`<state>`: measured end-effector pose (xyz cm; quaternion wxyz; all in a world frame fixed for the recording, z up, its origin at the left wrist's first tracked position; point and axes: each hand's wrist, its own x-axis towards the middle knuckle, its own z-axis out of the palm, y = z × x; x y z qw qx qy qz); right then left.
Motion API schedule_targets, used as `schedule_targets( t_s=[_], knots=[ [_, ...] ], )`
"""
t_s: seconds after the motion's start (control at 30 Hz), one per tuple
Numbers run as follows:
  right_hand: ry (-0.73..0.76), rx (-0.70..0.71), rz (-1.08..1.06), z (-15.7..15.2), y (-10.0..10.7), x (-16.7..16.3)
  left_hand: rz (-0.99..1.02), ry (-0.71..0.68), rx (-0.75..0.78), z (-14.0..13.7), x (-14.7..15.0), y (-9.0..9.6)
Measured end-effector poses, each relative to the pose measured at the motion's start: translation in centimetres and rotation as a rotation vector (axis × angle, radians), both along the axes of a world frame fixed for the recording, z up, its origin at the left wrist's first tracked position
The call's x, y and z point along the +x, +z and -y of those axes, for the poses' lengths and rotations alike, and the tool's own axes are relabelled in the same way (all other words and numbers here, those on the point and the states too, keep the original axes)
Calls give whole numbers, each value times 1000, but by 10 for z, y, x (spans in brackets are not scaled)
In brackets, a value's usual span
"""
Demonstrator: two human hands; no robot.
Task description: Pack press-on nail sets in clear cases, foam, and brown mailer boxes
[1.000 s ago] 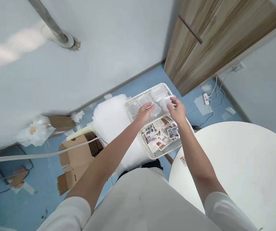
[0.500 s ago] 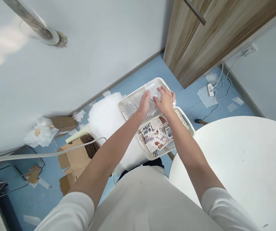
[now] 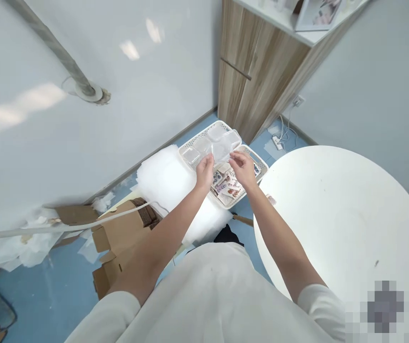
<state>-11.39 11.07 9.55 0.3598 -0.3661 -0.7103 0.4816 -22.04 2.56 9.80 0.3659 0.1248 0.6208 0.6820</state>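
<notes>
A clear plastic box [image 3: 226,142] is held up over two white perforated baskets. My left hand [image 3: 204,172] grips its near left edge, thumb on top and fingers curled. My right hand [image 3: 243,169] pinches its near right edge. Under and behind the box, the far basket [image 3: 218,125] contains several more clear plastic boxes [image 3: 192,155]. Below my hands, the near basket [image 3: 263,165] holds a heap of cards [image 3: 231,186] bearing small coloured pieces, partly covered by my right hand.
White foam sheeting [image 3: 168,174] lies left of the baskets, with opened cardboard boxes [image 3: 118,233] beyond it. A round white table [image 3: 340,205] stands at the right. A wood-grain cabinet [image 3: 261,71] is behind, near a power strip [image 3: 277,142] with cables on the floor.
Both hands have come back from inside the far basket, lifting the clear plastic box with them. The view has tilted up, bringing the cabinet top into sight.
</notes>
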Motion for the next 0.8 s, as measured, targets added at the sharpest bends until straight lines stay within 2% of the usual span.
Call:
schedule_targets(
  t_s=[0.17,0.27,0.37,0.53,0.7,0.8],
  knots=[
    [-171,-174,-93,90,2,58,54,-67,-2,76,43,-7],
    [-279,-251,-117,137,2,90,73,-164,-34,113,67,-10],
    [-372,-384,-149,173,3,119,112,-301,-68,138,90,-9],
    [-572,-537,-394,211,0,167,289,-551,-85,155,127,-1],
    [-644,-652,-630,229,-2,209,452,-885,-126,154,166,0],
    [-671,-662,-722,238,-2,231,507,-946,-139,149,194,-4]
  ],
)
